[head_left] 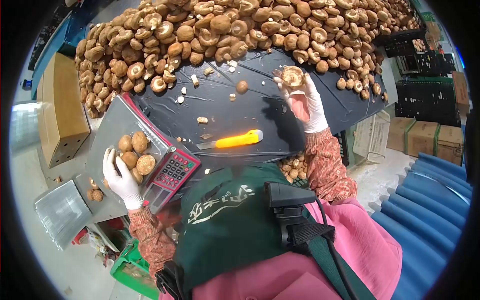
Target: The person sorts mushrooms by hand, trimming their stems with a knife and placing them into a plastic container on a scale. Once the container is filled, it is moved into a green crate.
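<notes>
My right hand (306,102), in a white glove, grips a shiitake mushroom (292,76) between thumb and fingers above the black-covered table. The mushroom's pale underside faces up. At the left, my gloved left hand (119,179) rests beside several mushrooms (131,150) on the scale (172,172). Its fingers are stretched out and apart, and they lie next to the mushrooms without closing around one. The scale has a pink frame and a keypad. Between my hands, a yellow utility knife (232,141) lies on the table with its blade pointing left.
A large mushroom heap (220,30) covers the far side of the table (220,105). Cut stems and one small mushroom (242,87) are scattered nearer. A cardboard box (62,107) and stacked clear trays (62,212) stand at the left. A green crate (132,270) is below.
</notes>
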`<state>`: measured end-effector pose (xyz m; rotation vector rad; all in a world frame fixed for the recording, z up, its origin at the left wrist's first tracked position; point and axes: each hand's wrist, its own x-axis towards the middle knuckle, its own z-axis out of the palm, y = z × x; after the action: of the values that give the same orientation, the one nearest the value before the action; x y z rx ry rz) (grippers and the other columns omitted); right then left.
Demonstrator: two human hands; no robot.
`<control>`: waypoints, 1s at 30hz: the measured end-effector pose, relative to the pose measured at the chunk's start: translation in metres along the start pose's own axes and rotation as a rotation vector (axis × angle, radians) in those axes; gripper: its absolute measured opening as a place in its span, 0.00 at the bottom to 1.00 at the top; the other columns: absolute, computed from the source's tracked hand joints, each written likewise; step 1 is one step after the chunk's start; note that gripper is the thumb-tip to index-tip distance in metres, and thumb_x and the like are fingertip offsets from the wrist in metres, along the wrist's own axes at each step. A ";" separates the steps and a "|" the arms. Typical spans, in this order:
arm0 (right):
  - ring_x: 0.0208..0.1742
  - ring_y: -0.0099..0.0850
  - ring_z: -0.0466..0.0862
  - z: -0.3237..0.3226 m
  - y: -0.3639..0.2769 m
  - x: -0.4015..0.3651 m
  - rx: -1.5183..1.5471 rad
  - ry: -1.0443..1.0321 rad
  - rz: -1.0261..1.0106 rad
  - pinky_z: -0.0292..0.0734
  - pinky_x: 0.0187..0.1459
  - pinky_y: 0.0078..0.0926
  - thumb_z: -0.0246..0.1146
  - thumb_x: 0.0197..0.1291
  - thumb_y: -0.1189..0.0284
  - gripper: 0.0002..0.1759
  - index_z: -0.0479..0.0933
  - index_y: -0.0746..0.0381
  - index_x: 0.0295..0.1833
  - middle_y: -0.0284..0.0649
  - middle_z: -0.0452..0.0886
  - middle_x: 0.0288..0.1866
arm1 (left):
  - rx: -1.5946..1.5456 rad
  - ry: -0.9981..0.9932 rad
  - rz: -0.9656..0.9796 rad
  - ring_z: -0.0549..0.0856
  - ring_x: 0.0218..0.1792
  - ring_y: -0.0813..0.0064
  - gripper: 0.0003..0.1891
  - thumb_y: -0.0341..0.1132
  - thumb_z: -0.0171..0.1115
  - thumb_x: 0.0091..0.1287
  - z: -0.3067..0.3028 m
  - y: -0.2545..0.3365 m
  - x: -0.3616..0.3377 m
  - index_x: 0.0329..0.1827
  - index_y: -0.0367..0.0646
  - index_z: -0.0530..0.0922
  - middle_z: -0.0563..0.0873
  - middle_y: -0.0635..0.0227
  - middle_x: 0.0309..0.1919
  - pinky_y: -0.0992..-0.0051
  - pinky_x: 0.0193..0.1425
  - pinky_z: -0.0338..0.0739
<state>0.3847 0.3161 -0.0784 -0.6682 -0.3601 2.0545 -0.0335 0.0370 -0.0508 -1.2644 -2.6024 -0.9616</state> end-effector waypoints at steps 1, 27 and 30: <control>0.65 0.58 0.78 0.002 0.003 0.001 0.108 -0.051 0.030 0.79 0.65 0.47 0.57 0.76 0.59 0.30 0.67 0.73 0.69 0.64 0.74 0.67 | 0.004 0.000 0.009 0.81 0.63 0.60 0.14 0.29 0.56 0.75 0.000 -0.002 0.000 0.58 0.33 0.81 0.83 0.54 0.61 0.64 0.69 0.72; 0.46 0.37 0.86 0.119 0.117 -0.068 -0.276 -0.289 0.587 0.78 0.57 0.37 0.34 0.78 0.39 0.42 0.73 0.65 0.66 0.47 0.85 0.54 | -1.219 -0.748 -0.350 0.77 0.66 0.69 0.31 0.33 0.65 0.71 0.019 0.174 -0.036 0.76 0.37 0.66 0.77 0.57 0.67 0.68 0.72 0.72; 0.42 0.40 0.87 0.088 0.111 -0.056 -0.757 -0.528 0.427 0.78 0.54 0.36 0.38 0.78 0.41 0.40 0.75 0.67 0.63 0.46 0.87 0.49 | -1.779 -0.652 -0.523 0.75 0.70 0.55 0.31 0.40 0.63 0.73 0.025 0.150 -0.033 0.74 0.33 0.65 0.77 0.51 0.67 0.55 0.79 0.63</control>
<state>0.2810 0.2098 -0.0439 -0.6586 -1.4539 2.4837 0.1029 0.0980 -0.0068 -0.8903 -1.8597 -3.8946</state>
